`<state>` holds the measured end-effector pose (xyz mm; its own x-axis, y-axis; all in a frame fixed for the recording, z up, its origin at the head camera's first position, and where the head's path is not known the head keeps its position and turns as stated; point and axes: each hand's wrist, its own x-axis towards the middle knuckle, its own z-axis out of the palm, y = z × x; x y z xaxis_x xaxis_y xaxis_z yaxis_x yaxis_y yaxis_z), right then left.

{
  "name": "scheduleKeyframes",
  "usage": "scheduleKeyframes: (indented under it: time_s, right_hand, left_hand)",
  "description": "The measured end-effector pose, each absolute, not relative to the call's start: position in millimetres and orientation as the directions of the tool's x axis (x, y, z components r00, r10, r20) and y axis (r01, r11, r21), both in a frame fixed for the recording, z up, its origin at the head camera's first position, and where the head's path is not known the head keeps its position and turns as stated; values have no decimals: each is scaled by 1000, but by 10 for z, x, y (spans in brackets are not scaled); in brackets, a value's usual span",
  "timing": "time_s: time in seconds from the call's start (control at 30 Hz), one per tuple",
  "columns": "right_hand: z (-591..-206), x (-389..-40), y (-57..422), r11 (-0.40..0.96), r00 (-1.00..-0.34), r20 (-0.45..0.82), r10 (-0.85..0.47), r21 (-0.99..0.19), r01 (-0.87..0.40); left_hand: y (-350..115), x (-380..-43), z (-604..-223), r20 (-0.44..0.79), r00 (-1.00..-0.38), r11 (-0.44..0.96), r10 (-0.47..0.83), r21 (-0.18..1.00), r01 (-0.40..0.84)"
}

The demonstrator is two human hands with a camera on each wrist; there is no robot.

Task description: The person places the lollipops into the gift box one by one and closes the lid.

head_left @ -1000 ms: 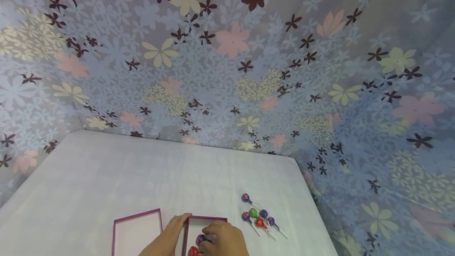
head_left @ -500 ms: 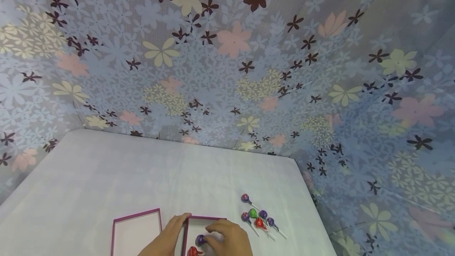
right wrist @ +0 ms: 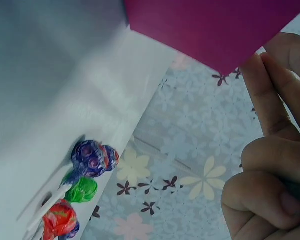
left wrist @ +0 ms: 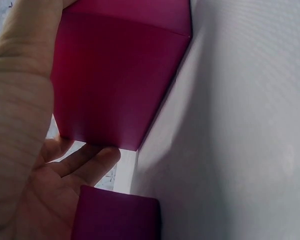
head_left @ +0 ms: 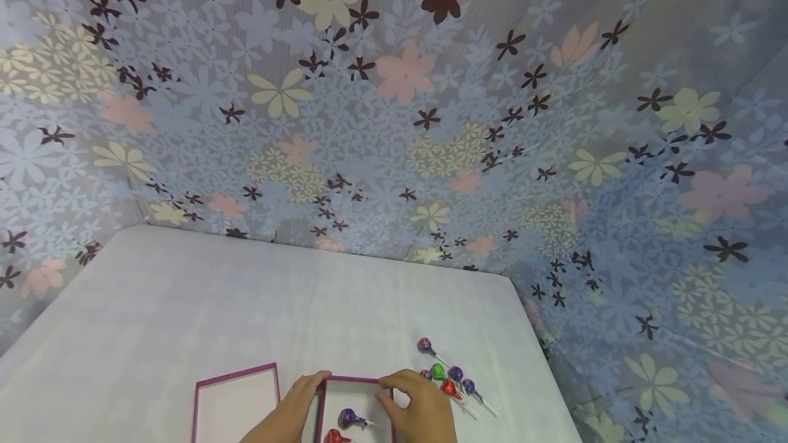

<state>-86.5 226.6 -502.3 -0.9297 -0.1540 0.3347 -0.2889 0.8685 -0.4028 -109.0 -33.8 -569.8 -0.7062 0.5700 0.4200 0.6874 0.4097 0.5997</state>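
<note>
In the head view, the pink box is gripped at its far left corner by the left hand, the fingers being hooked at that edge. At the far right corner, the right hand is held loose, thumb and forefinger parted; whether the rim is touched cannot be told. Inside, the purple lollipop is laid with its stick toward the right wall, near the red lollipop. The gap before the shallow tray is occupied by the left hand. To the right, the loose lollipops are set within the edge of the white tabletop

In the left wrist view, the box's lower edge is met by the tabletop

In the right wrist view, a box corner is seen just beside the fingertips, the loose lollipops well apart from it
</note>
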Motion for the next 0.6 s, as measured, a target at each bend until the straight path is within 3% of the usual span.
scheduleKeyframes:
  time_s: [0.17, 0.3, 0.6]
  right_hand:
    - [-5043, -879, 2318, 865, -930, 355, -94, -434, -253]
    - [-5069, -900, 2361, 858, -927, 374, -10, -473, -200]
    - [-5140, -958, 2486, 872, -940, 271, 205, -487, 50]
  left_hand:
    - [-337, -1087, -5702, 395, -716, 428, 575, 600, 675]
    - [-334, -1105, -5746, 457, -686, 411, 567, 565, 716]
    - [-326, -1123, -5791, 527, -647, 377, 552, 534, 757]
